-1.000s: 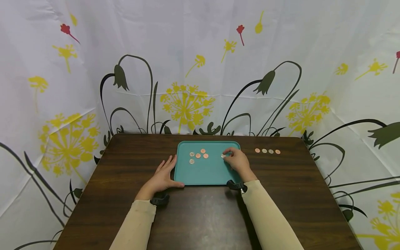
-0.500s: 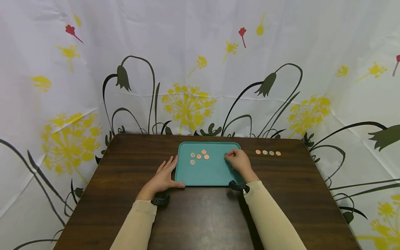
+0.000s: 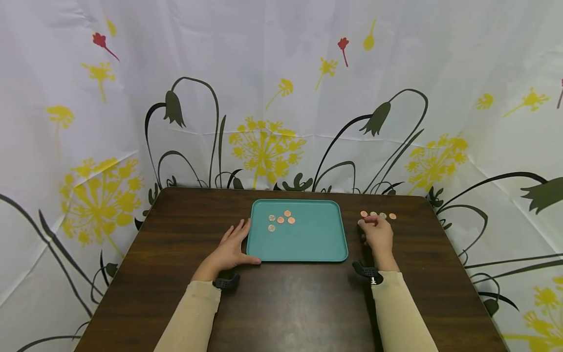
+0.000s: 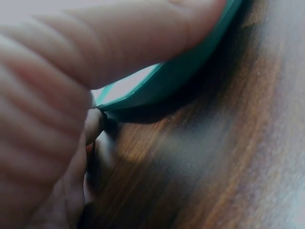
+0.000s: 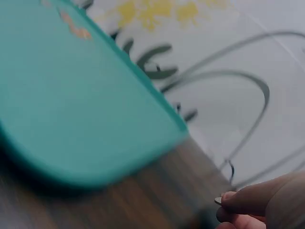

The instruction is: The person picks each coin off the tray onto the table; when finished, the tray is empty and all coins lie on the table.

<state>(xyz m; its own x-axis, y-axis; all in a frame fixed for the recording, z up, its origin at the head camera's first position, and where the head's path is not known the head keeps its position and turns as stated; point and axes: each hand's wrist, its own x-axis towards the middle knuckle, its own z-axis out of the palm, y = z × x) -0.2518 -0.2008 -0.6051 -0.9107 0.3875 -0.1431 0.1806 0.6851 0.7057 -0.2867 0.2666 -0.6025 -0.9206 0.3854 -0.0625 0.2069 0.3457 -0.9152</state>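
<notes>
A teal tray (image 3: 308, 244) lies on the table, with several copper and silver coins (image 3: 280, 220) toward its left back part. My left hand (image 3: 227, 249) rests at the tray's near left corner, fingers spread along the left side and thumb on the front edge. In the left wrist view the thumb (image 4: 143, 38) lies over the tray's rim (image 4: 190, 67). Right of the tray, my right hand (image 3: 379, 237) pinches a silver coin (image 5: 218, 200) between thumb and fingertips. It is just in front of a row of several coins (image 3: 393, 216), partly covering them.
The dark wooden table (image 3: 290, 303) spreads around the tray. A white curtain (image 3: 308, 98) with printed flowers hangs behind the table's back edge.
My right hand has picked a silver coin off the tray's right part and moved right, past the tray's edge, toward the coin row. My left hand has stayed at the tray's corner.
</notes>
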